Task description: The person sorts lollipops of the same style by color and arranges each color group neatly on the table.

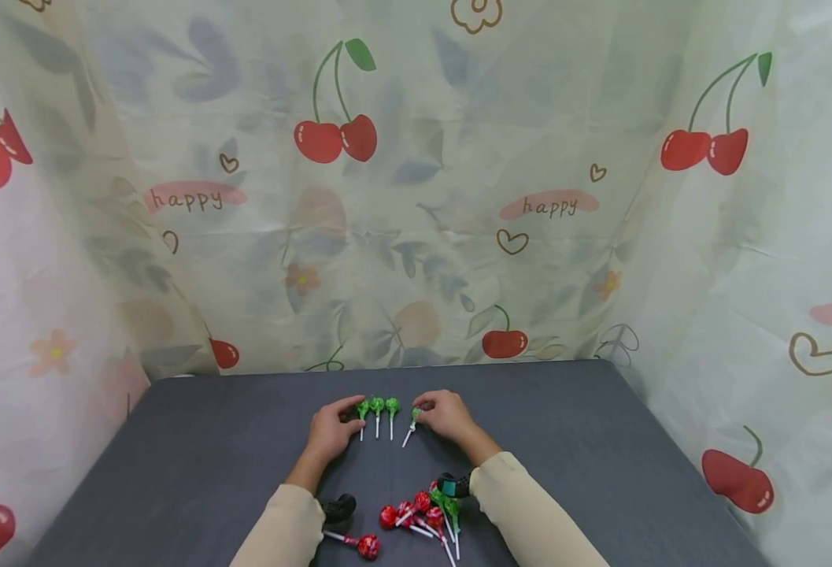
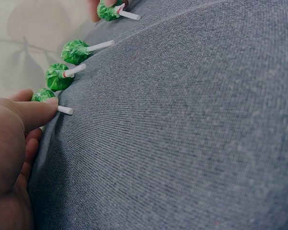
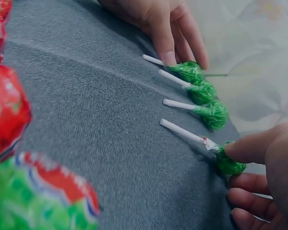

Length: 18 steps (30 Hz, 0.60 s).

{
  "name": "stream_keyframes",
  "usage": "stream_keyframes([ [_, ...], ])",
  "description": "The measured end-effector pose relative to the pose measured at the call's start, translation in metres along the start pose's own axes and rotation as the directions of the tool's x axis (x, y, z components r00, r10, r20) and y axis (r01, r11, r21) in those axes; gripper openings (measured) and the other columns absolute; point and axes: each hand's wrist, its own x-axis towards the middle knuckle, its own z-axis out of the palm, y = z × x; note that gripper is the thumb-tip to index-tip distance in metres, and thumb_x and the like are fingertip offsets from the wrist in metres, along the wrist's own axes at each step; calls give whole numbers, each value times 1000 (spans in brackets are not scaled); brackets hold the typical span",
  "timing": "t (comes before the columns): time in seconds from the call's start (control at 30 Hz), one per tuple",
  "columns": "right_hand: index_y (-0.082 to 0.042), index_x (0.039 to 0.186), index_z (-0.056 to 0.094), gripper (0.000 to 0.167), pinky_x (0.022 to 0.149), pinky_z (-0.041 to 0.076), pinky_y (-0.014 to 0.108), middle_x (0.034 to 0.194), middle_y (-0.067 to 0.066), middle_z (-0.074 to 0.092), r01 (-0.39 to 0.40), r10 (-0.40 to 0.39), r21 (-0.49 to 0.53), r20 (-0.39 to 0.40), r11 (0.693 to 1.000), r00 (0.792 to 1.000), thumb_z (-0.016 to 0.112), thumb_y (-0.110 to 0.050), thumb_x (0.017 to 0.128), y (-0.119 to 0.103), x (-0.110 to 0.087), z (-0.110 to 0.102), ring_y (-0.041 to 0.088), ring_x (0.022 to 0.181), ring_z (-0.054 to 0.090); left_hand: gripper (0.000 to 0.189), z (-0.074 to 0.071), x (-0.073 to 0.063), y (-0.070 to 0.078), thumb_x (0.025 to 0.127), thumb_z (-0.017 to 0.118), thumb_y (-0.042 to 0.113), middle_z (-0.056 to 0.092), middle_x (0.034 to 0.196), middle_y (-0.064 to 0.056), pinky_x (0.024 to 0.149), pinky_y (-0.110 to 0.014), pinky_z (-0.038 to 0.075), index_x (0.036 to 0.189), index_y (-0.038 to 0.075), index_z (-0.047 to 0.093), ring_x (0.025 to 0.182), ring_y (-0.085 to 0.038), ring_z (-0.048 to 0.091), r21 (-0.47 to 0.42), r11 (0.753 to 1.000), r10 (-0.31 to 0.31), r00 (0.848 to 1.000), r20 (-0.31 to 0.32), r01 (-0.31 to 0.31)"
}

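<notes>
Three green-wrapped lollipops stand side by side at the far part of the dark table, sticks pointing toward me. My left hand pinches the leftmost green lollipop at its head, thumb on the near side. Beside it lie the middle lollipop and the third lollipop, untouched. A little apart to the right, my right hand holds another green lollipop between thumb and fingers. Its white stick slants toward the near left. In the right wrist view, the wrapper hides part of my right fingertips.
Near me, between the forearms, lies a pile of red lollipops and green lollipops. A single red lollipop lies by the left sleeve. Printed curtains hang behind the grey table and along both sides.
</notes>
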Motion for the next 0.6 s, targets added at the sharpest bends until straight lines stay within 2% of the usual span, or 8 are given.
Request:
stream_keyframes([
  [0.23,-11,99,77,19,73,50,37,89,1,72,-31,31,5,-49,1000,998,75,-11,81,-2,7,7,20,84,65,42,0,0,0,84,76,9,65,122,-11,91,-49,46,125,19,69,111,-31,60,-4,1000,3,1000,-4,-3],
  [0.6,-11,100,75,18,74,50,38,89,2,71,-75,80,45,-127,996,989,77,-10,82,-4,11,14,21,84,64,42,0,0,0,83,76,9,65,121,-11,92,-49,46,123,17,69,111,-30,60,-10,1000,9,1000,-6,-9],
])
